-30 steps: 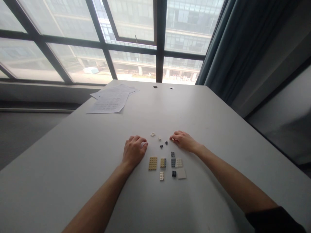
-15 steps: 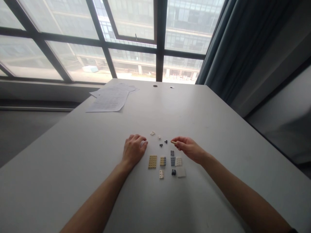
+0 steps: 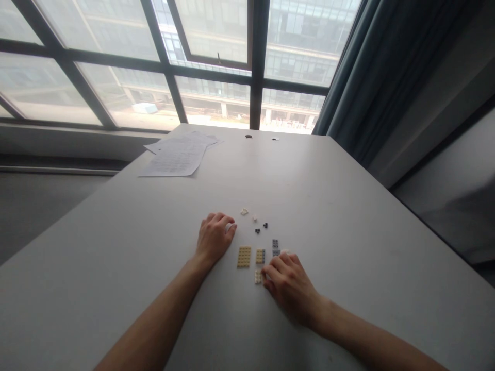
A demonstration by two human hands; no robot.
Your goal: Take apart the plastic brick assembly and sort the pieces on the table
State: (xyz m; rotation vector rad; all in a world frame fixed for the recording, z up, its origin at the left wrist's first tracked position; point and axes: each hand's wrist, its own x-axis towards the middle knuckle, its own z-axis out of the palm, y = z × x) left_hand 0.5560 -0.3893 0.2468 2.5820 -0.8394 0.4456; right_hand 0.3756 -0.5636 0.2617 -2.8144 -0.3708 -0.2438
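My left hand (image 3: 215, 236) rests on the table, left of the small building bricks. Its fingers are curled, and a pale patch shows between thumb and forefinger that I cannot make out. My right hand (image 3: 288, 283) is low over the front bricks, thumb and fingertips pinched on a small tan plate (image 3: 263, 276). That plate is right beside a cream studded piece (image 3: 257, 277); whether they touch is unclear. Just behind are a tan studded plate (image 3: 244, 256) and a tan-and-grey block (image 3: 260, 256). Partly covered by my right hand is a grey studded piece (image 3: 276, 252).
Farther back lie a white piece (image 3: 244, 211), a small pale piece (image 3: 254, 219) and two dark pieces, one (image 3: 257, 231) nearer. A dark grey brick (image 3: 275, 243) lies behind my right hand. Printed sheets (image 3: 174, 157) spread at the table's (image 3: 270, 175) far left.
My right hand has come nearer to me with the tan plate, down to the cream piece. It now hides the white flat square and a dark piece. My left hand has stayed put.
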